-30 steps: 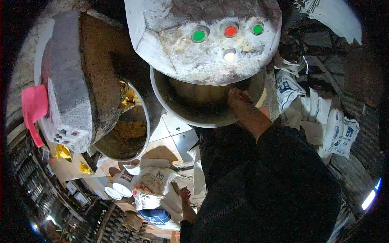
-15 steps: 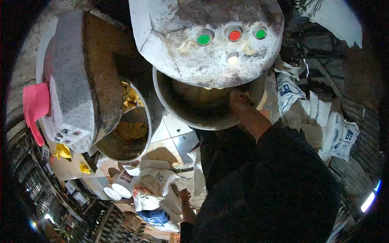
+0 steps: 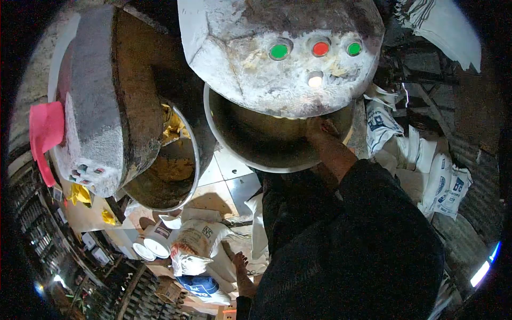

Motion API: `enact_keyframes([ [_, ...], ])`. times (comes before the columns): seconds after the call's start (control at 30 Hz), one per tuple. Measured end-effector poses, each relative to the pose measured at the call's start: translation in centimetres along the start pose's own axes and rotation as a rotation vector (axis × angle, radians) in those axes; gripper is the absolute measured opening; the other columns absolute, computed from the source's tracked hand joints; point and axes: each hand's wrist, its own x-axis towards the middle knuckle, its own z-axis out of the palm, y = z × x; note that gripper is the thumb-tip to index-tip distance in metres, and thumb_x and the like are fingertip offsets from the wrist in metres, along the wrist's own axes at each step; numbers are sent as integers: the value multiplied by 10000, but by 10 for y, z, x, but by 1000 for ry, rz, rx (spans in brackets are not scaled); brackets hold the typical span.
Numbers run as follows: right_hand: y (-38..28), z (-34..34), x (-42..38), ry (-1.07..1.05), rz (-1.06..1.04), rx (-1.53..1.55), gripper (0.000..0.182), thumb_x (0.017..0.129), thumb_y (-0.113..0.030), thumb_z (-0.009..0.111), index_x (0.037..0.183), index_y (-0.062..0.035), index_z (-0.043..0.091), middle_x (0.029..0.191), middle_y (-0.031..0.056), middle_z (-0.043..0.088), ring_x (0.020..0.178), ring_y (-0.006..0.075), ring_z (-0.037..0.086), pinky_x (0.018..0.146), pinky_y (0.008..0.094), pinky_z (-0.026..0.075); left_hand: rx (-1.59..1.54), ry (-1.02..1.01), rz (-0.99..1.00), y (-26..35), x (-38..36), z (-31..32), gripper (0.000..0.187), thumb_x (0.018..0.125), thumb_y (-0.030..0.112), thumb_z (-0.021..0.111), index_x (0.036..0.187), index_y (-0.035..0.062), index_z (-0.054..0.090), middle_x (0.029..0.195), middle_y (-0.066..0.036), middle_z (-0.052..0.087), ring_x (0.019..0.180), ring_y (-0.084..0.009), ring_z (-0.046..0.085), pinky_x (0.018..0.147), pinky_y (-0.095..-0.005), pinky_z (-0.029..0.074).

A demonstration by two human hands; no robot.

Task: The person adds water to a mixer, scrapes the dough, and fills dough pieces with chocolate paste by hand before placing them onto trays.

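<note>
My right hand reaches over the rim into a large metal mixing bowl. It is at the bowl's right inner side, under the mixer head, and its fingers are dark and blurred there. The mixer head is flour-dusted and carries green and red buttons and a small white light. Low at my side, my left hand hangs with its fingers apart and nothing in it. Nearest to it is a printed sack, with a blue and white sack below.
On the left stands a second mixer with a pink scoop-like object on it and a bowl holding yellowish material. White tubs sit near the sacks. Piled white and blue sacks line the right. Tiles cover the floor.
The view has shifted slightly, so the mixer head sits a little farther right. My right hand remains inside the bowl; my left hand still hangs low with its fingers apart.
</note>
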Motion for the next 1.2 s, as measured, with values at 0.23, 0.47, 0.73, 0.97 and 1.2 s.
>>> enact_keyframes([
  [0.23, 1, 3, -1, 3, -4, -9, 286, 864, -222, 506, 1040, -21, 608, 943, 214, 621, 865, 364, 614, 787, 462, 500, 115, -80, -91, -24, 7, -19, 457, 878, 323, 589, 1283, 195, 420, 1167, -36, 468, 1008, -305, 487, 844, -468, 427],
  [0.47, 0, 7, 4, 4, -1, -21, 284, 864, -215, 507, 1048, -22, 604, 940, 215, 619, 859, 367, 613, 783, 464, 501, 194, 272, 96, -37, -17, 18, 220, 850, 253, 628, 1020, 118, 591, 740, -44, 526, 591, -190, 529, 513, -340, 428],
  [0.73, -2, 10, 6, 3, -2, -26, 283, 863, -208, 508, 1057, -22, 598, 937, 216, 616, 852, 370, 612, 777, 465, 502, 83, 134, -27, -48, -11, 7, 312, 873, 331, 595, 1149, 187, 574, 898, -21, 576, 756, -199, 577, 613, -364, 461],
  [0.97, -1, 12, 9, -1, -8, -38, 283, 862, -201, 509, 1065, -23, 594, 935, 217, 613, 846, 373, 611, 772, 467, 503, 210, 223, 41, -49, -21, 22, 332, 852, 320, 631, 1149, 182, 575, 899, -11, 568, 715, -197, 573, 569, -352, 464],
  [1.2, -3, 8, 14, 12, -21, -50, 284, 861, -194, 510, 1073, -23, 589, 932, 218, 611, 840, 375, 610, 767, 469, 503, 142, 167, -22, -52, -16, 14, 362, 843, 292, 646, 1186, 207, 566, 930, 14, 548, 814, -205, 572, 638, -385, 500],
])
